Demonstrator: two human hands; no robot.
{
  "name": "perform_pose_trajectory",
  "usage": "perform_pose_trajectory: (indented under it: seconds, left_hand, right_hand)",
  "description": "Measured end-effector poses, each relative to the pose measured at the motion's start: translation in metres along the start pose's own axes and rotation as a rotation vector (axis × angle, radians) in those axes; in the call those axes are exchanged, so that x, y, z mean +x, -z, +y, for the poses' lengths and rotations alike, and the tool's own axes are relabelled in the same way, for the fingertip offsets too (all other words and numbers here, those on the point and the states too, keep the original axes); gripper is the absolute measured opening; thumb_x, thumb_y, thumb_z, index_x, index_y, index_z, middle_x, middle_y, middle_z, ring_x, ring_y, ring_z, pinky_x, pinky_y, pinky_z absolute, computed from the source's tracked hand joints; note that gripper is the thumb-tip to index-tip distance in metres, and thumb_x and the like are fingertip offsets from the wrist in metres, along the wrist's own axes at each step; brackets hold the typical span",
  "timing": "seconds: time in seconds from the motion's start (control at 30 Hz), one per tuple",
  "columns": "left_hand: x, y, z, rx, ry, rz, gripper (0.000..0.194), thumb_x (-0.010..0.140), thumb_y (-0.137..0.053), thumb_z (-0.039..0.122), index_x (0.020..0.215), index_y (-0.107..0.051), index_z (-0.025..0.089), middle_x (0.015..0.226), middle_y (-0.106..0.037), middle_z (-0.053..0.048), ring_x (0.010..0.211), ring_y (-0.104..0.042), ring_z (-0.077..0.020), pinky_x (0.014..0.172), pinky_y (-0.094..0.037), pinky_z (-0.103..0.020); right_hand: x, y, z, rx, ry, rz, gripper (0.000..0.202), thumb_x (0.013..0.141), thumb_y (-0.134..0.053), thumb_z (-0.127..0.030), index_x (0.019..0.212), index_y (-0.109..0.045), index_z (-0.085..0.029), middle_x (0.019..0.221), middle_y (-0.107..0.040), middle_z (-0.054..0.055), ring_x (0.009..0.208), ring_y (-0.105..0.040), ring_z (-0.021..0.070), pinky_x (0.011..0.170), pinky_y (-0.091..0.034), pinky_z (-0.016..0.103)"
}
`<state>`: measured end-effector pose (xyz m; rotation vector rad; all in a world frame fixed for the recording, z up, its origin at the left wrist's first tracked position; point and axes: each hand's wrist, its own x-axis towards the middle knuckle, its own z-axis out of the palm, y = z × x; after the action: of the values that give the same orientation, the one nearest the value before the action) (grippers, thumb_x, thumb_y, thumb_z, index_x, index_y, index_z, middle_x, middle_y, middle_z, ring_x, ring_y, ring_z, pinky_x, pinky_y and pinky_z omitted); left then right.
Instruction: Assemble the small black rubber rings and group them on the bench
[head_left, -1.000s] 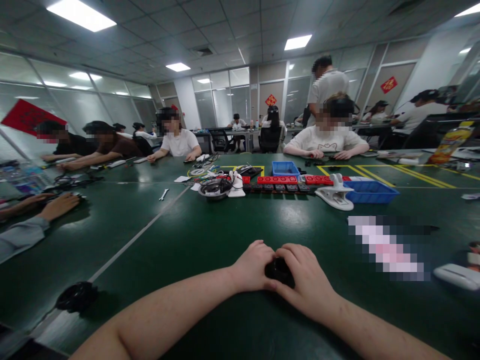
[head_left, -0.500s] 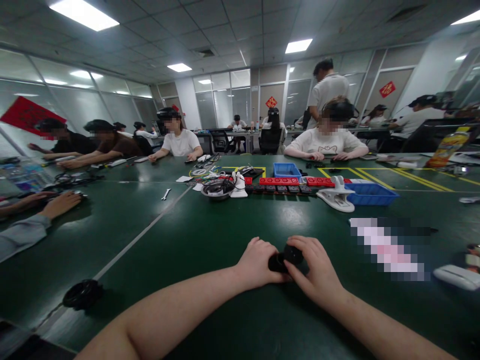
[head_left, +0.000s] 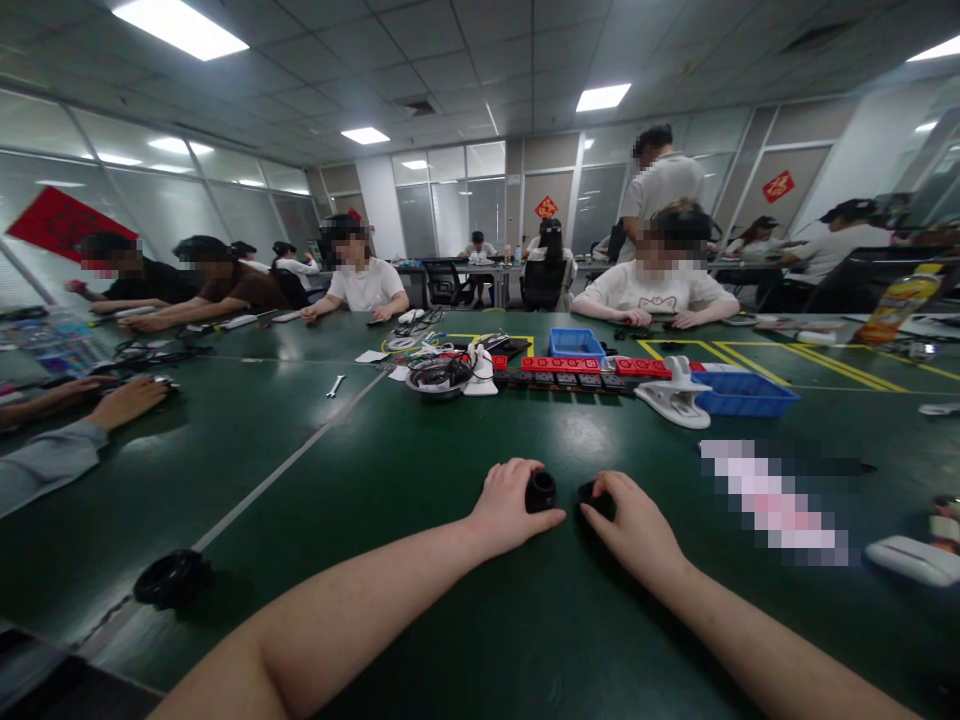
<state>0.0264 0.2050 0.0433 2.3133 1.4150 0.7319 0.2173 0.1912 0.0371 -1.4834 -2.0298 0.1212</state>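
My left hand [head_left: 510,506] is wrapped around a short black cylinder [head_left: 543,492] standing on the green table [head_left: 420,620], its round opening facing up. A small gap to the right of it, my right hand [head_left: 634,522] grips a dark rounded piece [head_left: 597,501] between thumb and fingers, low over the tabletop. The fingers hide much of this piece, so its exact kind cannot be made out. Farther left, near the table seam, lies a black ring-shaped part [head_left: 172,579], touched by neither hand.
Ahead are a bowl of cables [head_left: 436,385], red socket strips [head_left: 559,365], a white clip [head_left: 675,395] and blue bins [head_left: 742,393]. A wrench [head_left: 335,386] lies to the left. On the right are a blurred flat item [head_left: 780,505] and a white case [head_left: 911,560]. Co-workers sit around the table.
The dark piece in my right hand was on top of the cylinder; now the two are apart. The cylinder's opening has come into view.
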Motion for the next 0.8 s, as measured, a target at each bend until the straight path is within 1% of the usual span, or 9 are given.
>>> perform_pose_trajectory:
  seconds: [0.03,0.1,0.2,0.3,0.4,0.47,0.6,0.7,0.8]
  left_hand:
    - [0.000,0.000,0.000,-0.021,-0.001,0.006,0.058,0.067,-0.063,0.048,0.114,-0.043,0.020,0.111,-0.049,-0.006,0.104,-0.044,-0.0247,0.091,-0.034,-0.041]
    - [0.000,0.000,0.001,-0.049,-0.010,0.011,0.060,0.068,-0.062,0.047,0.117,-0.041,0.020,0.114,-0.048,-0.007,0.107,-0.042,-0.0249,0.092,-0.033,-0.041]
    - [0.001,-0.001,-0.001,-0.066,-0.034,0.005,0.057,0.069,-0.063,0.044,0.116,-0.042,0.019,0.113,-0.048,-0.007,0.107,-0.042,-0.0239,0.094,-0.032,-0.040]
    - [0.002,-0.003,-0.002,-0.065,-0.051,-0.001,0.055,0.070,-0.062,0.043,0.115,-0.044,0.019,0.112,-0.050,-0.007,0.105,-0.043,-0.0235,0.093,-0.034,-0.040]
    - [0.002,-0.004,-0.003,-0.075,-0.059,0.004,0.054,0.071,-0.061,0.044,0.116,-0.043,0.019,0.112,-0.050,-0.007,0.104,-0.044,-0.0232,0.092,-0.035,-0.039]
    - [0.002,-0.004,-0.003,-0.092,-0.053,0.007,0.056,0.071,-0.060,0.045,0.118,-0.042,0.020,0.113,-0.050,-0.007,0.105,-0.044,-0.0231,0.093,-0.034,-0.039]
    - [0.001,-0.002,-0.002,-0.111,-0.033,0.006,0.059,0.071,-0.060,0.045,0.120,-0.039,0.020,0.113,-0.050,-0.007,0.106,-0.043,-0.0236,0.095,-0.032,-0.040]
    - [0.000,0.000,0.000,-0.117,-0.024,-0.002,0.060,0.071,-0.061,0.044,0.121,-0.038,0.020,0.112,-0.050,-0.007,0.106,-0.043,-0.0238,0.095,-0.032,-0.041]
    - [0.000,0.000,0.002,-0.128,-0.002,-0.004,0.060,0.072,-0.060,0.043,0.122,-0.038,0.020,0.110,-0.050,-0.007,0.104,-0.045,-0.0236,0.094,-0.033,-0.041]
  right_hand:
    - [0.000,0.000,0.000,-0.016,-0.015,-0.009,0.010,0.070,-0.052,-0.021,0.071,-0.042,-0.020,0.076,-0.051,0.003,0.073,-0.051,0.0212,0.067,-0.043,0.037]
    - [-0.001,-0.001,-0.001,-0.004,-0.021,-0.008,0.012,0.067,-0.051,-0.017,0.073,-0.041,-0.020,0.077,-0.050,0.003,0.073,-0.051,0.0206,0.067,-0.044,0.036]
    - [-0.004,-0.004,-0.001,0.074,0.000,-0.008,0.019,0.063,-0.048,-0.011,0.079,-0.042,-0.019,0.085,-0.048,0.005,0.079,-0.051,0.0199,0.072,-0.044,0.035]
    - [-0.006,-0.009,0.000,0.095,-0.013,-0.007,0.029,0.063,-0.047,-0.012,0.091,-0.045,-0.018,0.094,-0.048,0.006,0.089,-0.051,0.0210,0.080,-0.043,0.036]
    - [-0.006,-0.012,0.002,0.044,-0.042,-0.030,0.044,0.062,-0.050,-0.014,0.106,-0.044,-0.018,0.106,-0.048,0.008,0.100,-0.049,0.0230,0.089,-0.038,0.038]
    - [-0.005,-0.012,0.002,0.019,-0.069,-0.037,0.049,0.062,-0.051,-0.017,0.111,-0.043,-0.018,0.109,-0.049,0.008,0.104,-0.047,0.0246,0.092,-0.035,0.041]
    - [-0.003,-0.013,0.005,0.075,-0.135,-0.011,0.045,0.067,-0.051,-0.028,0.111,-0.046,-0.017,0.110,-0.051,0.010,0.107,-0.045,0.0268,0.093,-0.033,0.045]
    - [-0.001,-0.016,0.012,0.203,-0.196,0.006,0.043,0.071,-0.048,-0.036,0.109,-0.049,-0.016,0.111,-0.052,0.011,0.106,-0.046,0.0270,0.093,-0.033,0.044]
    - [0.002,-0.021,0.020,0.273,-0.242,0.026,0.043,0.076,-0.041,-0.040,0.110,-0.048,-0.015,0.112,-0.051,0.012,0.105,-0.047,0.0253,0.091,-0.036,0.041]
